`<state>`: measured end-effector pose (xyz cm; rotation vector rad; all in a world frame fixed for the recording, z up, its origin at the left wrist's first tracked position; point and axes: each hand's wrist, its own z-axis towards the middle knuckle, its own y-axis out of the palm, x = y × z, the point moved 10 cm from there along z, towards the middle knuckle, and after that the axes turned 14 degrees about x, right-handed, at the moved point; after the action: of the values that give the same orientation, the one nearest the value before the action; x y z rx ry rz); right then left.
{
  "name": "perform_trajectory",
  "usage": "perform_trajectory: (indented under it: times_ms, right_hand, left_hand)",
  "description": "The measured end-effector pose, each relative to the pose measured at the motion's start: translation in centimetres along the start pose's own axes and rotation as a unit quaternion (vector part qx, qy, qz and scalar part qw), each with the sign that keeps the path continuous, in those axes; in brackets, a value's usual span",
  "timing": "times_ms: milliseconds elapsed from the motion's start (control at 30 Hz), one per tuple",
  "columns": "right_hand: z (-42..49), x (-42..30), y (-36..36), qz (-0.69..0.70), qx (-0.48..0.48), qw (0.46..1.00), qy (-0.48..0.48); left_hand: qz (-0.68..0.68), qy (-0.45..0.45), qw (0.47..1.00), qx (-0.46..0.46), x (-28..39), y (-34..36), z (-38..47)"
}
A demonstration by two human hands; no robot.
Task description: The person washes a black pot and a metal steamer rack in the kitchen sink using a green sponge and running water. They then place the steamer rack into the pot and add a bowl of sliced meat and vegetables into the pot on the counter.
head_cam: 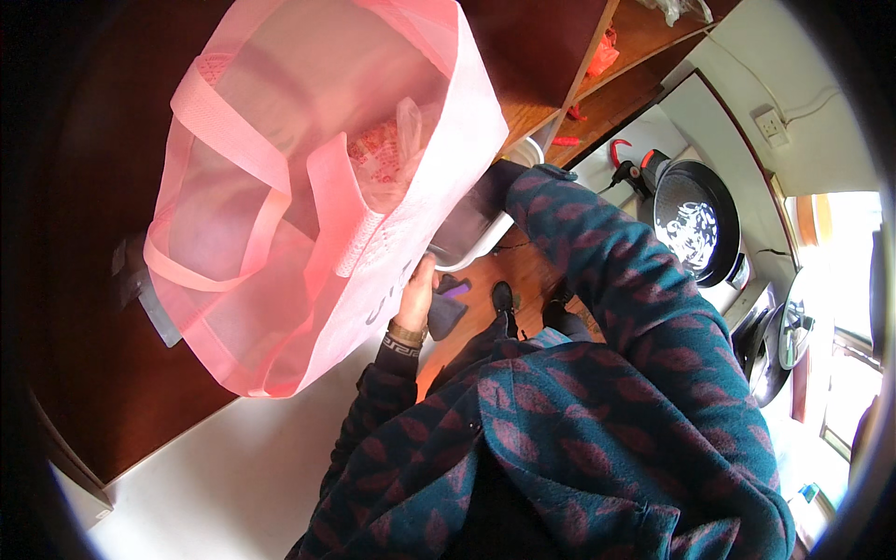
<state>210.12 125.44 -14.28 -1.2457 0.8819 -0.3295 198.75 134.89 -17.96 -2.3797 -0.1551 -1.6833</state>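
Note:
My left hand (pixel 418 292), with a metal bracelet at the wrist, grips the near rim of a white plastic container (pixel 488 246) with a dark interior. Its fingertips are partly hidden. Just above that hand, a large pink tote bag (pixel 434 203) gapes at the top and covers part of the container. Inside the bag, a clear plastic bag with red-printed contents (pixel 381 157) rests against one wall. My right arm reaches over the container, its dark cuff (pixel 507 175) at the far side; the right hand itself is out of view.
Dark red-brown cabinet panels (pixel 105 301) stand at the left, and open wooden shelving (pixel 588 91) at the top holds red plastic bags. A black pan (pixel 700 217) and a pot lid (pixel 794 325) lie along the right. A dark cloth item (pixel 446 311) is low, near my feet.

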Motion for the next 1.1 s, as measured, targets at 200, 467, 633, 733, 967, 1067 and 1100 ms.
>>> perform_trajectory:
  times_ms: [200, 467, 633, 733, 967, 1067, 1100]
  right_hand:
    - [0.1, -1.7, 0.4, 0.057, 0.019, 0.998, -0.01]
    - [-2.9, -5.1, -3.5, 0.011, 0.086, 0.995, -0.043]
    - [-8.2, -6.1, -7.3, 0.089, 0.192, 0.973, -0.097]
    - [-12.2, -6.4, -11.0, 0.154, 0.356, 0.91, -0.145]
    - [-19.4, -4.6, -13.0, 0.27, 0.462, 0.844, -0.028]
    - [-23.8, -1.5, -10.9, 0.418, 0.517, 0.739, 0.112]
    - [-25.4, -0.3, -9.0, 0.487, 0.524, 0.677, 0.176]
  left_hand:
    - [0.008, -0.015, 1.0, 0.012, 0.0, 0.1, -0.1]
    - [0.01, -0.013, 1.0, 0.011, 0.2, 0.5, -0.4]
    - [0.0, 0.011, 1.0, 0.005, 0.2, 0.9, 0.0]
    - [0.023, 0.019, 0.999, 0.028, 0.0, 0.4, 0.2]
    - [0.034, 0.042, 0.991, 0.124, 0.9, -1.6, 2.3]
    - [-0.026, 0.025, 0.994, 0.102, 1.2, -1.0, 2.8]
    - [-0.051, 0.04, 0.993, 0.1, 1.5, -1.0, 2.2]
